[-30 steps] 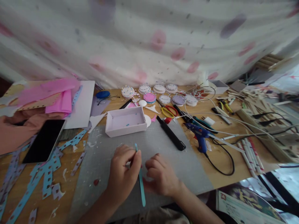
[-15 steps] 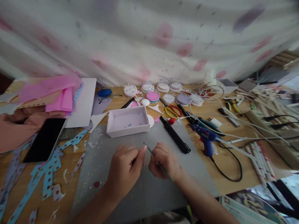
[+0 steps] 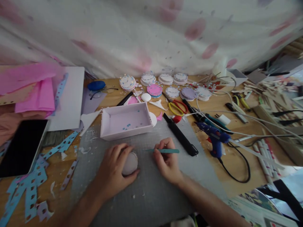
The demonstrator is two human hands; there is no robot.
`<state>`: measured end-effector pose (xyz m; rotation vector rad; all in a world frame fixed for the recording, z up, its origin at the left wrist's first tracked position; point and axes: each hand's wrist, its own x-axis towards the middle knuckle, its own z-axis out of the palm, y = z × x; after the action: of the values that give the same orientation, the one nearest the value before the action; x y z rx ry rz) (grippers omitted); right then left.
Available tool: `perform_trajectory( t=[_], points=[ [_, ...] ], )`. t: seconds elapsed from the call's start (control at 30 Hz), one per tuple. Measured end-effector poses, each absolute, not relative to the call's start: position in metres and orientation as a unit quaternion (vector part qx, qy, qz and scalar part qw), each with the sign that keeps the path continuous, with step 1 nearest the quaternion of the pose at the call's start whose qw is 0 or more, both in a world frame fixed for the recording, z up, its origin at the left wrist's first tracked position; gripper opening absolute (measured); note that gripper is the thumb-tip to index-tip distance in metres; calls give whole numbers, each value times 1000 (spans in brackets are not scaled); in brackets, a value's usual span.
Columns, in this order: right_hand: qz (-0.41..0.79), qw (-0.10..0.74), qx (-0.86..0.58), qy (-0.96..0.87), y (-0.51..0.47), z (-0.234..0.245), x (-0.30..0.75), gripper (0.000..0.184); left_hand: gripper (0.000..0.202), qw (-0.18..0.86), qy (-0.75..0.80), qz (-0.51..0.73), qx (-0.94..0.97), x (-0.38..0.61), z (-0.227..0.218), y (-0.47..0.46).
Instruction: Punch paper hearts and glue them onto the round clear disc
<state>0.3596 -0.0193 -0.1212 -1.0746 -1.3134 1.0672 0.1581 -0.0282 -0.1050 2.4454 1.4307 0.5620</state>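
Hands at work on a grey mat [image 3: 151, 198] that covers part of a wooden tabletop [image 3: 233, 168], seen from above. Left hand [image 3: 113, 171] is curled over a pale round disc [image 3: 130, 163], thumb & fingers pinching its rim. The disc lies flat on the mat, near a shallow lilac box [image 3: 126, 121] behind it. Right hand [image 3: 167, 162] pinches a slim teal tool [image 3: 165, 151] btwn thumb & fingertips. The tool is held level, its thin tip pointing left toward the disc w/ a gap between.

Half a sec ago both hands were close together, the tool slanted up between them, and no disc was visible. A full sec ago the tool was in the left hand, running down toward the wearer. The hands are now apart.

Black craft knife [image 3: 181, 138] lies just right of the right hand, and a blue glue gun [image 3: 214, 140] farther right on bare wood. Dark phone [image 3: 22, 146] is at far left, above blue punched paper strips [image 3: 30, 186].
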Motion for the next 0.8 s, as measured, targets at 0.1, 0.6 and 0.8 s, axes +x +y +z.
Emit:
perform_trajectory(
  t=[0.1,0.6,0.8],
  points=[
    [482,528,-450,-535,-18,-120,358,16,58,169,495,217,825,154,-110,-30],
    [534,471,-467,-524,-14,-121,359,16,74,229,442,264,826,154,-116,-34],
    [490,453,-481,-569,-14,-120,360,16,72,226,431,261,834,154,-118,-34]
  ],
)
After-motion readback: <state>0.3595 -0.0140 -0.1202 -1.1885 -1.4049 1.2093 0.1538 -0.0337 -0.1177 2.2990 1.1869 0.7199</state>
